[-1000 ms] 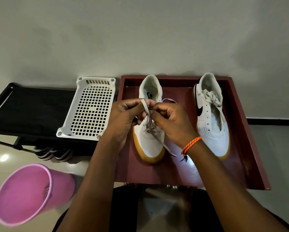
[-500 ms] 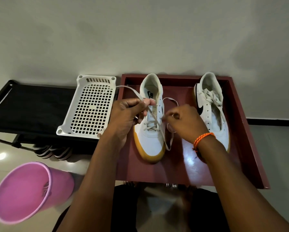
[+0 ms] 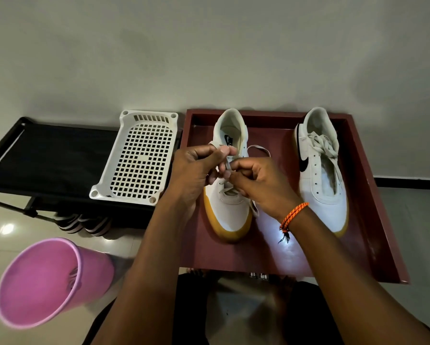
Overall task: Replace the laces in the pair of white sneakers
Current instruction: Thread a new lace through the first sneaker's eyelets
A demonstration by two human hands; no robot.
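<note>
Your 2 hands meet over the near sneaker (image 3: pixel 230 205), the one on the left of the dark red tray (image 3: pixel 373 195). Your left hand (image 3: pixel 196 170) has its fingers (image 3: pixel 225 150) curled, thumb and forefinger pinching the pale lace (image 3: pixel 227 165) just above the shoe's tongue. Your right hand (image 3: pixel 261 183), the one with the orange braided bracelet (image 3: pixel 293 215) at the wrist, has its fingers curled tight on the same lace, just beside the left hand's fingertips. A loop of that lace arcs out behind your right hand, over the tray floor, and a short length of it shows below your right wrist beside the shoe's toe.

This sneaker stands toe toward you, white upper on a yellow sole, with the lace threaded only through the lower eyelets as far as can be seen. The second sneaker (image 3: pixel 321 170) stands well apart at the right of the tray, also toe toward you, its laces bunched loosely near the top.

Left of the tray, a white perforated plastic basket (image 3: pixel 139 158) lies on a black rack (image 3: pixel 47 155). A pink bucket (image 3: pixel 47 280) stands on the glossy floor at the lower left.
</note>
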